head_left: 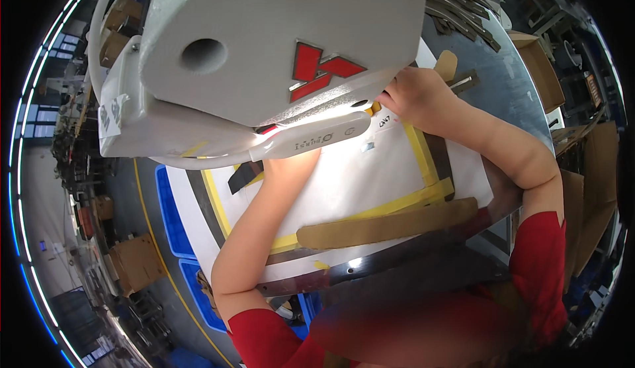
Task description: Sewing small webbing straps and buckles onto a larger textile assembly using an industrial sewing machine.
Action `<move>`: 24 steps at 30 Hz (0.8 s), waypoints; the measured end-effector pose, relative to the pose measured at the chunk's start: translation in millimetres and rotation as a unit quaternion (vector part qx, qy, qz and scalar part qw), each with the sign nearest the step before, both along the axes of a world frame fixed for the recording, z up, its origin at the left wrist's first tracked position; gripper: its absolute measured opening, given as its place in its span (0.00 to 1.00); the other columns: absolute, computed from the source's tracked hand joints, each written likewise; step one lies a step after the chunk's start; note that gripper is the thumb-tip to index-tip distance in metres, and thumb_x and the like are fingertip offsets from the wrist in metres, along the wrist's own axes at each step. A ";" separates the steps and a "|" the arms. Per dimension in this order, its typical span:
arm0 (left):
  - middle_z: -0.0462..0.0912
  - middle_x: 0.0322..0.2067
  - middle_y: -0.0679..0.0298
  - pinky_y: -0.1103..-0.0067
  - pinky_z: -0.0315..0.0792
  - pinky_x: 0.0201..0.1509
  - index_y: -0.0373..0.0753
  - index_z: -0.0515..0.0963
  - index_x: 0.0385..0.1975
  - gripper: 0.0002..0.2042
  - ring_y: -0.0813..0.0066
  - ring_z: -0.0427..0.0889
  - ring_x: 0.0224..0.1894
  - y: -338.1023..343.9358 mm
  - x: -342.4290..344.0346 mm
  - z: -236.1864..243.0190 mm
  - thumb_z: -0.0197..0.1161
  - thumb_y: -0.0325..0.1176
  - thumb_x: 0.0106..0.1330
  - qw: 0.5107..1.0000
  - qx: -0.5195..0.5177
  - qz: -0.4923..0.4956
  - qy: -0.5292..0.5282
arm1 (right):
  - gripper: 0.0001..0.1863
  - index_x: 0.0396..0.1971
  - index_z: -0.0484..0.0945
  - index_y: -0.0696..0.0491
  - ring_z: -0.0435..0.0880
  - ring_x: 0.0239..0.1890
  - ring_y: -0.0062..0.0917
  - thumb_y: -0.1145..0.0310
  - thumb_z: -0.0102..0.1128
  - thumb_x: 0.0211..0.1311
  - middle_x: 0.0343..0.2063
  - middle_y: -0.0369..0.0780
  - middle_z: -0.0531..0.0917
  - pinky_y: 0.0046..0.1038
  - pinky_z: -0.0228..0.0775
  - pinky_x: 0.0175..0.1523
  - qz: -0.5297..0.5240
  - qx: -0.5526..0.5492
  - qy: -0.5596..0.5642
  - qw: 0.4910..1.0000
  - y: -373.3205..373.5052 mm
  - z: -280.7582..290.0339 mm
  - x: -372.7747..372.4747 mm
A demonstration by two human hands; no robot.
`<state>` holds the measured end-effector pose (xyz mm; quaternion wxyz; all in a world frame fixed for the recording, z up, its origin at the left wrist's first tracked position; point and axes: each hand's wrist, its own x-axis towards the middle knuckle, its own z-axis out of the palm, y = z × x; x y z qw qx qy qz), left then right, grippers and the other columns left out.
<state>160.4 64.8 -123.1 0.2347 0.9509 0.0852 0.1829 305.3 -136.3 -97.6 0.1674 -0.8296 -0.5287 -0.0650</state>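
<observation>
A big grey machine head point(264, 50), like that of an industrial sewing machine, covers much of the work place. A lit white lamp bar point(317, 138) runs along its lower edge. My left hand point(294, 161) reaches under the lamp; its fingers are hidden there. Beside that wrist lies a dark strip point(246, 177). At the right end of the machine head my right hand point(417, 93) is closed, fingers curled in. What it grips, if anything, is hidden. Close to its fingertips shows a small yellow piece point(374, 108). Below both hands lies a white sheet point(357, 186) edged with yellow tape point(418, 153).
Along the near side of the sheet lies a long brown strip point(387, 224) with rounded ends. A brown rounded piece point(446, 65) is beyond my right wrist. Several dark strips point(456, 10) are piled at the far right. Blue bins point(173, 219) stand left of the table, cardboard boxes point(539, 70) right.
</observation>
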 end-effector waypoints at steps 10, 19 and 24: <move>0.78 0.27 0.62 0.72 0.70 0.34 0.40 0.78 0.32 0.08 0.62 0.78 0.31 -41.8 -31.8 50.1 0.67 0.31 0.54 0.965 0.003 -0.237 0.110 | 0.15 0.39 0.73 0.55 0.80 0.29 0.41 0.59 0.56 0.61 0.23 0.45 0.79 0.40 0.70 0.37 0.178 -0.074 0.142 0.971 -34.9 42.2 -10.9; 0.77 0.43 0.56 0.75 0.72 0.43 0.38 0.76 0.41 0.21 0.62 0.77 0.44 -70.0 -39.1 60.4 0.71 0.26 0.45 0.919 -0.022 -0.266 -0.291 | 0.18 0.41 0.81 0.58 0.81 0.47 0.36 0.60 0.47 0.66 0.42 0.45 0.83 0.30 0.68 0.54 0.216 0.060 0.530 0.818 -47.9 98.4 -27.1; 0.78 0.39 0.52 0.72 0.71 0.46 0.33 0.73 0.44 0.19 0.62 0.79 0.44 -97.0 -13.4 83.4 0.69 0.31 0.53 0.914 -0.323 -0.245 -0.033 | 0.17 0.38 0.81 0.58 0.75 0.54 0.35 0.64 0.45 0.66 0.50 0.46 0.78 0.34 0.68 0.55 0.305 0.212 0.145 0.917 -35.5 78.7 -35.9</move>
